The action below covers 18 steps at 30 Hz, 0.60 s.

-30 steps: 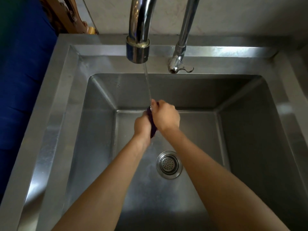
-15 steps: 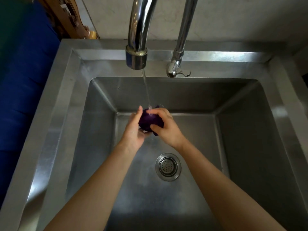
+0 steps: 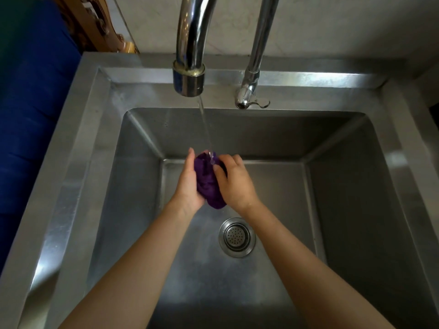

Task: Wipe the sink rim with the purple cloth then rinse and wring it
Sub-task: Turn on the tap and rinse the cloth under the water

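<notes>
I see both hands over sink [image 3: 71, 186] basin. Left hand [image 3: 187, 184] and right hand [image 3: 237, 184] press bunched purple cloth [image 3: 207, 179] between them. Thin stream from faucet [image 3: 190, 67] lands on cloth top. Drain strainer [image 3: 237, 237] below wrists.

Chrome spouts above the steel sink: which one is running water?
The thick left chrome spout; its stream hits the purple cloth. The thin right spout is dry.
</notes>
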Tool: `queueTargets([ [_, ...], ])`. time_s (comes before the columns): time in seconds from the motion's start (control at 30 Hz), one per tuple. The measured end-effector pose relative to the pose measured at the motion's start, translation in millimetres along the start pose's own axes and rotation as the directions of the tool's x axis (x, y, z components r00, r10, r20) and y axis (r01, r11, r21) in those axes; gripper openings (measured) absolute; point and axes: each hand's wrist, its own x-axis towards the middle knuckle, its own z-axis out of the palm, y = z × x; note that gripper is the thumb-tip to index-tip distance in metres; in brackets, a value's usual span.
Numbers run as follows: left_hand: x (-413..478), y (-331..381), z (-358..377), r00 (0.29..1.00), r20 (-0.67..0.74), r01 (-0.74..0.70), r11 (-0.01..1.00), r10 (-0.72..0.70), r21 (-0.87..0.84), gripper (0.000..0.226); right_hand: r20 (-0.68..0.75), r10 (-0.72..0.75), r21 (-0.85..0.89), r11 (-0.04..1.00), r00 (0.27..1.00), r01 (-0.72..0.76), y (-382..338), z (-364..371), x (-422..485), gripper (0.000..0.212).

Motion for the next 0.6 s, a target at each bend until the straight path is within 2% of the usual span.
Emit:
queueTargets([
  [0.07, 0, -4, 2, 0.999, -0.032, 0.032, 0.996, -0.029, 0.083, 0.058, -0.069, -0.063, -0.058, 0.997, 0.996, 0.059, -9, 2, -5, 0.026],
  [0.13, 1, -8, 5, 0.995, -0.095, 0.006, 0.988, 0.009, 0.156, 0.049, -0.102, -0.115, -0.185, 0.978, 0.988, 0.094, -16, 3, -5, 0.031],
  [0.2, 3, -12, 7, 0.987, -0.152, -0.019, 0.972, 0.056, 0.234, 0.052, -0.130, -0.099, -0.261, 0.963, 0.987, 0.062, -19, 2, 0, 0.037],
  [0.27, 2, -14, 11, 0.980, -0.183, -0.020, 0.957, 0.076, 0.290, 0.046, -0.158, -0.038, -0.236, 0.972, 0.987, -0.001, -16, 0, 9, 0.038],
  [0.37, -3, -14, 18, 0.972, -0.193, -0.063, 0.936, 0.137, 0.347, 0.035, -0.159, 0.079, -0.081, 0.992, 0.984, -0.093, -8, -2, 24, 0.039],
  [0.5, -11, -4, 26, 0.932, -0.156, -0.247, 0.886, 0.328, 0.392, 0.028, -0.053, 0.179, 0.283, 0.946, 0.982, -0.157, 0, -3, 32, 0.033],
  [0.6, -10, 7, 28, 0.905, -0.123, -0.302, 0.821, 0.406, 0.485, 0.027, 0.016, 0.181, 0.367, 0.914, 0.983, -0.174, -3, -3, 23, 0.030],
])
